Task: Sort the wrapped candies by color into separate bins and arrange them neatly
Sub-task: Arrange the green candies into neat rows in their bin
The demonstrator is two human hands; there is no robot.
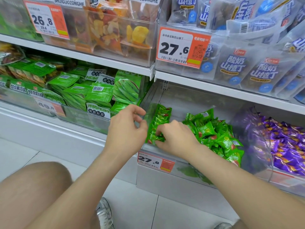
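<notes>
A clear bin (166, 152) on the low shelf holds green wrapped candies. A neat upright row of green candies (160, 119) stands along its left wall, and a loose heap of green candies (214, 133) fills the middle and right. My right hand (175, 138) pinches the nearest candy at the front end of the row. My left hand (127, 128) hovers at the bin's left wall, fingers curled and apart, holding nothing. The neighbouring clear bin on the right holds purple wrapped candies (285, 146).
Green okra snack packs (99, 95) fill the bin to the left. Upper shelves carry dried fruit bags (105, 30) and blue-lettered hawthorn packs (257, 70). A price tag (156, 161) hangs on the candy bin's front. My knee (33, 195) and a shoe (104, 214) are over the white tiled floor.
</notes>
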